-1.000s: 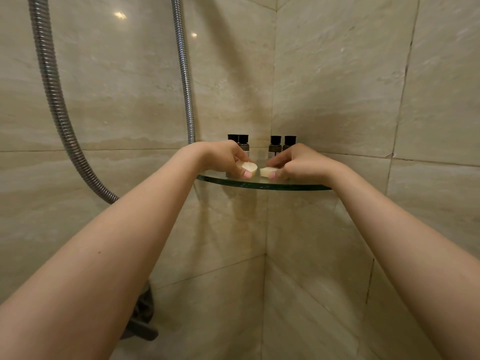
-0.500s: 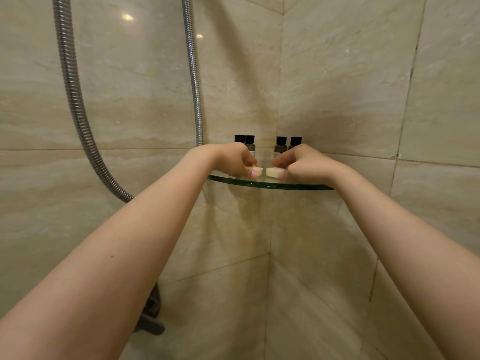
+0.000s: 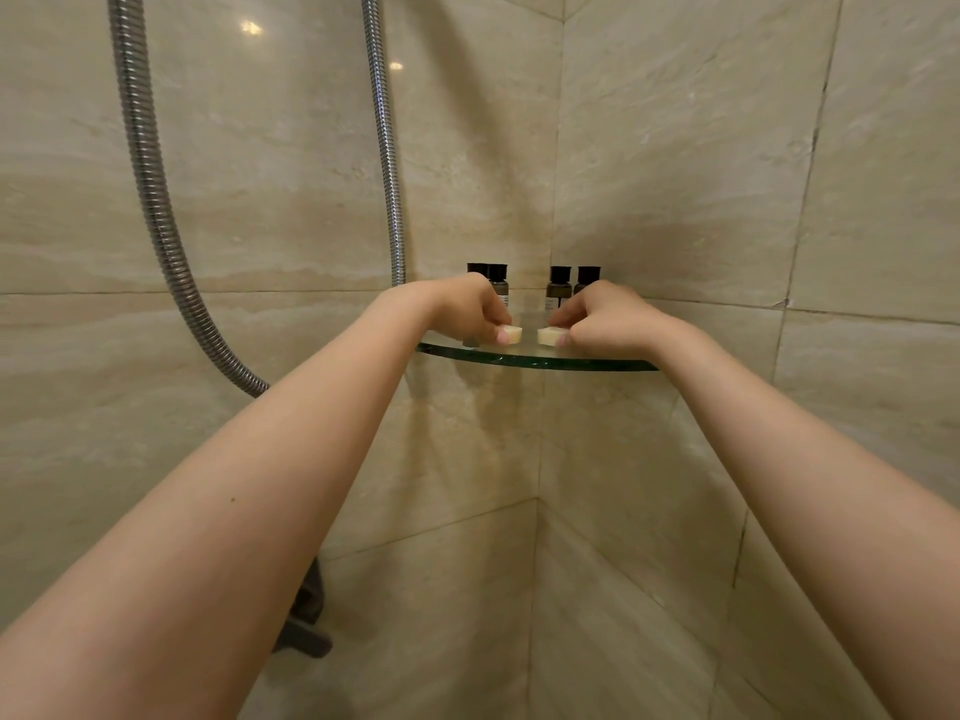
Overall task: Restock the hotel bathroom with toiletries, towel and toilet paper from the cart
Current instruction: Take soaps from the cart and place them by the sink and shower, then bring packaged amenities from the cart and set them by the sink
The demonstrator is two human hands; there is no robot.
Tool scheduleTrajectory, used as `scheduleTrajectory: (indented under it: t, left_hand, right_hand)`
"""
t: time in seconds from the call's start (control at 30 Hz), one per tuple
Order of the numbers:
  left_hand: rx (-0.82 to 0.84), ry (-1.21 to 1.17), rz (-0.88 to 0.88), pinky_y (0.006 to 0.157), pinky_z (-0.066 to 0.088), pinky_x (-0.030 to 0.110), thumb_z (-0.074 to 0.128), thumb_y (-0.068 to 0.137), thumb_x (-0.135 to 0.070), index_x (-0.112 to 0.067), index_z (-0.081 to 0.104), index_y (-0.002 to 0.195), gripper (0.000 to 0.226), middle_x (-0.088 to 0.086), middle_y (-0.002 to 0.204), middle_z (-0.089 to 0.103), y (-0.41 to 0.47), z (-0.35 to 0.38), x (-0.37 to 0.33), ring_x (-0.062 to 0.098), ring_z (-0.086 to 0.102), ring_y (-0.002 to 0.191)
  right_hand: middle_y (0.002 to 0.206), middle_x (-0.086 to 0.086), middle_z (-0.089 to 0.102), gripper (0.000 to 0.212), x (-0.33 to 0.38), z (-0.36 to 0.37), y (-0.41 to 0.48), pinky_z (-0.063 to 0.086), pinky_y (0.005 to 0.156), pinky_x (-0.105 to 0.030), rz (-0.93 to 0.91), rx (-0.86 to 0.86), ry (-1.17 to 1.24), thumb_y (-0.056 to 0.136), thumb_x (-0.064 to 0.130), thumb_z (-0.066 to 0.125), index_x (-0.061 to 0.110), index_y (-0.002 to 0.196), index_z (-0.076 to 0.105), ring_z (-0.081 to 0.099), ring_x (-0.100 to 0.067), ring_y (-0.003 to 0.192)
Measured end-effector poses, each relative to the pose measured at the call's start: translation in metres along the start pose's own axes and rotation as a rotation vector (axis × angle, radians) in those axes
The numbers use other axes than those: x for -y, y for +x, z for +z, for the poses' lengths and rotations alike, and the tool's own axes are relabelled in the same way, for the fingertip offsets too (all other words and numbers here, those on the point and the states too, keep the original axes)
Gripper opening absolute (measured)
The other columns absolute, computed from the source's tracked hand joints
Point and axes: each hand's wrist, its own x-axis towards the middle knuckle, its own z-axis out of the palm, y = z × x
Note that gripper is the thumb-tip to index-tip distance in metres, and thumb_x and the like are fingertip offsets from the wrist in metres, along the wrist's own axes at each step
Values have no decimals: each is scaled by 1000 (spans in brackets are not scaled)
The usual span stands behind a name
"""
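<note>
A glass corner shelf [image 3: 582, 362] is fixed to the beige tiled walls. Two small cream soap bars lie flat on it, a short gap between them. My left hand [image 3: 467, 309] pinches the left soap [image 3: 512, 334] with thumb and curled fingers. My right hand [image 3: 608, 317] pinches the right soap [image 3: 549, 335] the same way. Behind the hands stand several small dark bottles with black caps: one pair on the left [image 3: 497, 283], one pair on the right [image 3: 559, 287], partly hidden by my knuckles.
A metal shower hose [image 3: 150, 200] loops down the left wall and a second run of the shower hose [image 3: 387, 163] drops straight down close to the shelf's left end. A dark tap fitting [image 3: 306, 626] shows below my left forearm.
The soaps went from tilted and nearly touching to lying flat on the shelf with a small gap between them. Both hands stayed on them; the camera view shifted slightly.
</note>
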Motion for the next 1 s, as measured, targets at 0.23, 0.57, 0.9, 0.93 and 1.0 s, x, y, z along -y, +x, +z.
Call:
scheduleTrajectory:
  t: [0.23, 0.57, 0.9, 0.93, 1.0]
  left_hand:
    - [9, 17, -18, 90, 38, 27, 53, 94, -21, -13, 54, 132, 38, 5, 129, 59, -2, -1, -2, 19, 53, 112]
    - [-20, 9, -30, 103, 35, 31, 51, 95, -28, -8, 47, 136, 46, 5, 141, 48, -7, -1, -6, 23, 47, 127]
    - [-428, -321, 23, 47, 41, 6, 39, 99, -4, -11, 63, 117, 31, 0, 99, 60, -40, -12, 9, 1, 50, 65]
    - [-442, -335, -1, 49, 42, 9, 39, 99, -6, -11, 63, 115, 30, 1, 98, 62, -48, -12, 13, 3, 51, 64]
    - [-471, -360, -51, 49, 41, 12, 38, 100, -9, -10, 63, 113, 29, 1, 91, 63, -64, -14, 20, 5, 50, 61]
  right_hand:
    - [134, -7, 54, 41, 0, -2, -3, 40, 87, -24, 2, 31, -5, 86, 2, 53, 10, 125, 59, 50, -22, 121]
    - [140, -8, 49, 48, 2, -4, -11, 38, 95, -25, 0, -3, 7, 89, 2, 48, 11, 136, 48, 45, -23, 128]
    - [84, -2, 60, 31, 43, 13, 5, 39, 55, -21, 53, -329, 800, 86, -6, 42, 12, 96, 65, 46, -9, 63]
    - [81, -2, 60, 28, 48, 19, 6, 38, 53, -20, 46, -294, 827, 86, -5, 46, 13, 95, 66, 45, -9, 62]
    - [75, 0, 60, 27, 58, 27, 7, 37, 49, -17, 19, -251, 891, 85, -5, 48, 13, 94, 66, 46, -8, 58]
